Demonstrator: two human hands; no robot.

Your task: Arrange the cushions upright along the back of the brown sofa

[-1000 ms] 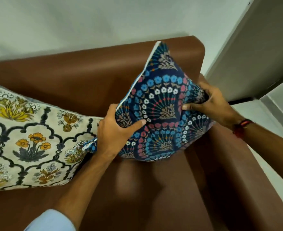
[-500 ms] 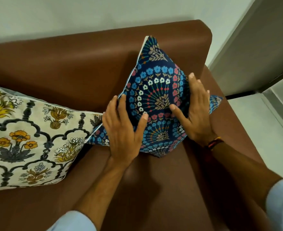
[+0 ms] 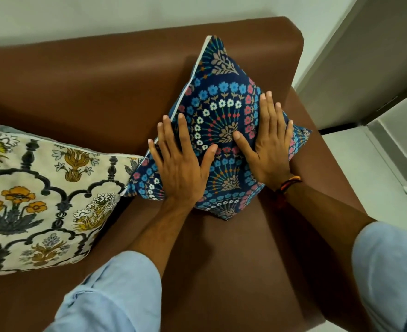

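- Navy floral cushion (image 3: 221,121) stands on one corner against the backrest of the brown sofa (image 3: 90,80), at the sofa's right end; its top corner points up the backrest, well beyond the fingertips.
- Left hand (image 3: 181,161) lies flat on the cushion's left half, fingers spread and gripping nothing; the outer fingers reach the white-piped edge.
- Right hand (image 3: 268,144) lies flat on the right half, fingers extended and not curled; a side corner of the cushion pokes out just past the little finger.
- Both palms probably press the filling back so the cushion seats against the backrest and stays up.
- Cream floral cushion (image 3: 42,197) leans on the backrest, outward of the left hand's little finger; its corner touches or overlaps the navy cushion's lower-left corner.
- Thread bracelet (image 3: 289,184) circles the right wrist.
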